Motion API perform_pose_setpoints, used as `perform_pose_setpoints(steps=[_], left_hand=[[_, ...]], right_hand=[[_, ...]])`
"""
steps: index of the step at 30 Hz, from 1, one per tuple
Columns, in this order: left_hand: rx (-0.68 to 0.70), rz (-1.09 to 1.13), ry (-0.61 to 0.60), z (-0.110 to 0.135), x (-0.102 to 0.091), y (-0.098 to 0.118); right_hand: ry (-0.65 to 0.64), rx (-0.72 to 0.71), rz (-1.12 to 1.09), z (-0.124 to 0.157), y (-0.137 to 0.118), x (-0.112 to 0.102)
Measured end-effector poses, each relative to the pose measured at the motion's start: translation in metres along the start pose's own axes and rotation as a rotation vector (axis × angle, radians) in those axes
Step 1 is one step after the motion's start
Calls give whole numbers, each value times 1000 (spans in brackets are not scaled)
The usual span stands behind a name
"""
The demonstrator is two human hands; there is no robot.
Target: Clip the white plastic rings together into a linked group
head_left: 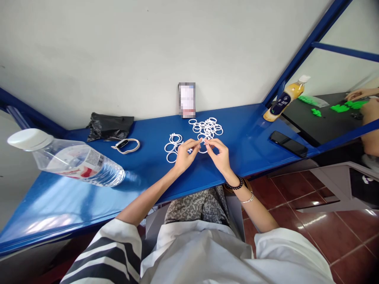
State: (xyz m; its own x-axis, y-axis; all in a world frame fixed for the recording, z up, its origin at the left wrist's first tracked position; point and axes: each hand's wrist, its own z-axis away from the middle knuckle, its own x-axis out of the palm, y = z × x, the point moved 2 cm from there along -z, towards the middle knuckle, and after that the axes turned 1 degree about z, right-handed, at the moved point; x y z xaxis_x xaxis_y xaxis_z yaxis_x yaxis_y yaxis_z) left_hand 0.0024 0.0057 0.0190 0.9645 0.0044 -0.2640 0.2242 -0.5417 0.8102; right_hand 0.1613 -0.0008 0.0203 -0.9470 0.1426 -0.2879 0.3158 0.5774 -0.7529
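Observation:
A thin white plastic ring is pinched between the fingertips of both hands above the blue table. My left hand grips its left side, and my right hand holds the right side, thumb and forefinger closed. The fingertips nearly meet at the ring's upper edge, where small details are too fine to make out. Just beyond my hands lies a loose heap of white rings. A smaller group of white rings rests left of my left hand, partly hidden by it. A small white piece shows beside my left thumb.
A phone leans against the wall. Left are a black plastic bag, a watch and a large water bottle. Right stand a juice bottle and a dark phone. Another person's hand works beyond the blue frame.

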Motion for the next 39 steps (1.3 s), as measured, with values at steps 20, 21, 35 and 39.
perform_pose_setpoints(steps=[20,21,35,39], left_hand=[[15,-12,-80,-1,-3,1],[14,-13,-81,-1,-3,1],[46,-50,-92,-1,-4,0],[89,-66,-74,-1,-2,0]], right_hand=[[-44,-4,21,0,3,-2],[-45,-7,19,0,2,-2],[-47,-36,14,0,1,-2],[-24,-36,27,0,1,0]])
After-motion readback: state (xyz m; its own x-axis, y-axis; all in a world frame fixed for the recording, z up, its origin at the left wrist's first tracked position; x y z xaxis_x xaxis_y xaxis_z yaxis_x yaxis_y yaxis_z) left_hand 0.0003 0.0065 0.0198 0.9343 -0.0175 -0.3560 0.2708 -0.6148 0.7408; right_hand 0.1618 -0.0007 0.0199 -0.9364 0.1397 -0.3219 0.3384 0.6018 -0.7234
